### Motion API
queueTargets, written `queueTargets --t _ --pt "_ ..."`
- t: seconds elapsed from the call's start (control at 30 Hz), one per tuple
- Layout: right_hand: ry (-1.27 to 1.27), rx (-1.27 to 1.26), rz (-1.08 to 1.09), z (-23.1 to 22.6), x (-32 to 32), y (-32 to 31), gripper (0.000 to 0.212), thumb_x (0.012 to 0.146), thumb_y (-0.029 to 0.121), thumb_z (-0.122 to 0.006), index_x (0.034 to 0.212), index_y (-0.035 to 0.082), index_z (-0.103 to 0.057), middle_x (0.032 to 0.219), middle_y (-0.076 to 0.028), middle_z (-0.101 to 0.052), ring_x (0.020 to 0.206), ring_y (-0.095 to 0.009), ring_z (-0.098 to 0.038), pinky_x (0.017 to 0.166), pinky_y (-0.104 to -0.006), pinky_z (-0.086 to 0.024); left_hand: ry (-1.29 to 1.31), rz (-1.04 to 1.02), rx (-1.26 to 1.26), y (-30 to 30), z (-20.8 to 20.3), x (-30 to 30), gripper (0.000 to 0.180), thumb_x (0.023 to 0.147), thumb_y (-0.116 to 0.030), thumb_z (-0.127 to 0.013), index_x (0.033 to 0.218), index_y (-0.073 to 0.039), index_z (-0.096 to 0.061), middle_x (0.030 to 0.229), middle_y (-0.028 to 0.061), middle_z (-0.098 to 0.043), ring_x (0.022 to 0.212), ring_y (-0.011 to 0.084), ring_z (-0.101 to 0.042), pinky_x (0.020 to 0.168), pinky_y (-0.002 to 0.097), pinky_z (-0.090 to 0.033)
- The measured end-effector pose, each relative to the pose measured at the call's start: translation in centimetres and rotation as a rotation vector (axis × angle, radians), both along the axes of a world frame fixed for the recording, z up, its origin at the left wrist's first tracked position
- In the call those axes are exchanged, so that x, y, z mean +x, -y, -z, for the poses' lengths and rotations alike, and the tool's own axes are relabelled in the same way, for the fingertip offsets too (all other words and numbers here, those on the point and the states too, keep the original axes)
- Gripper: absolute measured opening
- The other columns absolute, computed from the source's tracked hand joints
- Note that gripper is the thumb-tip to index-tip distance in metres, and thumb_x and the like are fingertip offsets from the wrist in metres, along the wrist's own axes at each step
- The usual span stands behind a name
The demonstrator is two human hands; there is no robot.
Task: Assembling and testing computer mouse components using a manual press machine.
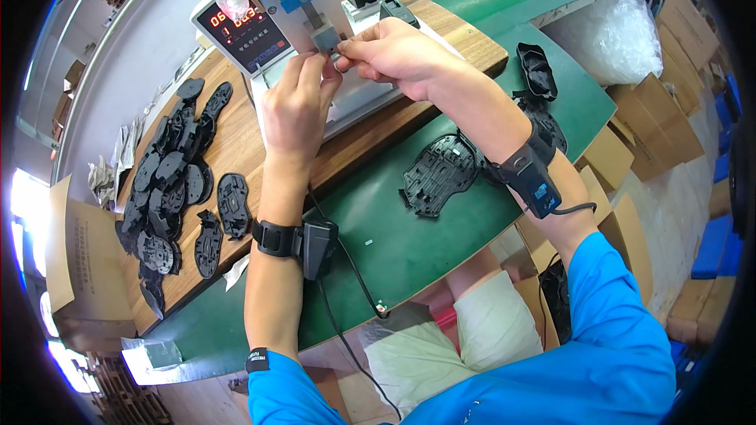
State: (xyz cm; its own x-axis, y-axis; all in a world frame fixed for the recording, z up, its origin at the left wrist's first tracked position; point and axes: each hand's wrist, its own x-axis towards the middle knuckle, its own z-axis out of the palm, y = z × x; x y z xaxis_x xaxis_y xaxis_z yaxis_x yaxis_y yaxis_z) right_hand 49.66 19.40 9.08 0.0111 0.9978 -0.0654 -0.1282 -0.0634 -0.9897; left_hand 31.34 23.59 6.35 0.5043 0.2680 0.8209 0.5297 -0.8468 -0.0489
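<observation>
Both hands meet under the head of a metal bench press (319, 31). My left hand (298, 102) is closed in a pinch, fingertips raised at the lower end of the press tool. Close beside it, my right hand (398, 55) pinches too, thumb and forefinger touching the same spot. Whatever they hold is tiny and mostly covered by the fingers. A control box with a red digital display (242, 30) stands just left of the press. On the green table below my right forearm lies a black plastic shell (439, 175) with its ribbed inside facing up.
A pile of black plastic shells (169, 169) covers the wooden board (276, 153) at left. More black parts (537, 71) lie on the green table (378, 248) at right. Cables run from straps on both forearms. Cardboard boxes (654, 122) and a clear plastic bag (610, 35) stand beyond.
</observation>
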Motion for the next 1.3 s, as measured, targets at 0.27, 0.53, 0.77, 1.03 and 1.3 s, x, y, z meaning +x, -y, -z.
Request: queueTargets --t 0.27,0.53,0.77,1.03,1.3 --pt "-0.016 0.056 0.062 -0.2 -0.9 0.4 0.02 0.106 0.018 -0.053 0.095 0.003 -0.06 0.08 -0.004 -0.063 0.057 -0.007 -0.049 0.05 -0.025 -0.037 0.02 0.001 0.018 -0.1 0.2 0.0 0.021 0.083 -0.007 -0.081 0.1 -0.003 -0.069 0.098 0.0084 -0.073 0.068 0.0222 -0.07 0.061 0.0335 -0.058" --pt "-0.047 0.144 0.089 -0.3 0.7 1.7 0.024 0.109 0.025 -0.051 0.097 0.005 -0.057 0.079 -0.004 -0.062 0.056 -0.006 -0.046 0.049 -0.0238 -0.035 0.043 0.007 0.02 0.1 0.1 0.2 0.02 0.081 -0.003 -0.08 0.099 -0.001 -0.07 0.095 0.009 -0.073 0.064 0.0194 -0.068 0.059 0.0318 -0.056" --pt "-0.023 0.438 0.21 0.9 1.9 0.5 0.021 0.106 0.025 -0.063 0.101 0.005 -0.063 0.083 -0.001 -0.065 0.06 -0.004 -0.048 0.054 -0.0212 -0.04 0.047 0.001 0.047 -0.1 0.3 0.4 0.017 0.083 -0.002 -0.08 0.096 -0.001 -0.07 0.093 0.0093 -0.073 0.061 0.0191 -0.068 0.058 0.0318 -0.056" --pt "-0.106 0.465 0.408 1.3 0.5 0.7 0.015 0.101 0.015 -0.066 0.107 0.001 -0.069 0.098 -0.008 -0.075 0.066 -0.006 -0.06 0.06 -0.0254 -0.051 0.047 0.005 0.032 -0.1 0.3 0.3 0.016 0.082 -0.001 -0.079 0.095 -0.001 -0.069 0.094 0.009 -0.073 0.062 0.0193 -0.068 0.059 0.0321 -0.056" --pt "0.487 0.529 0.208 2.3 0.6 0.7 0.025 0.099 0.015 -0.07 0.117 0.0 -0.077 0.101 -0.008 -0.078 0.082 -0.008 -0.068 0.068 -0.0254 -0.054 -0.003 -0.004 -0.006 0.4 -0.3 0.2 0.019 0.082 -0.007 -0.08 0.096 -0.006 -0.068 0.095 0.008 -0.072 0.074 0.0263 -0.073 0.064 0.0358 -0.06"
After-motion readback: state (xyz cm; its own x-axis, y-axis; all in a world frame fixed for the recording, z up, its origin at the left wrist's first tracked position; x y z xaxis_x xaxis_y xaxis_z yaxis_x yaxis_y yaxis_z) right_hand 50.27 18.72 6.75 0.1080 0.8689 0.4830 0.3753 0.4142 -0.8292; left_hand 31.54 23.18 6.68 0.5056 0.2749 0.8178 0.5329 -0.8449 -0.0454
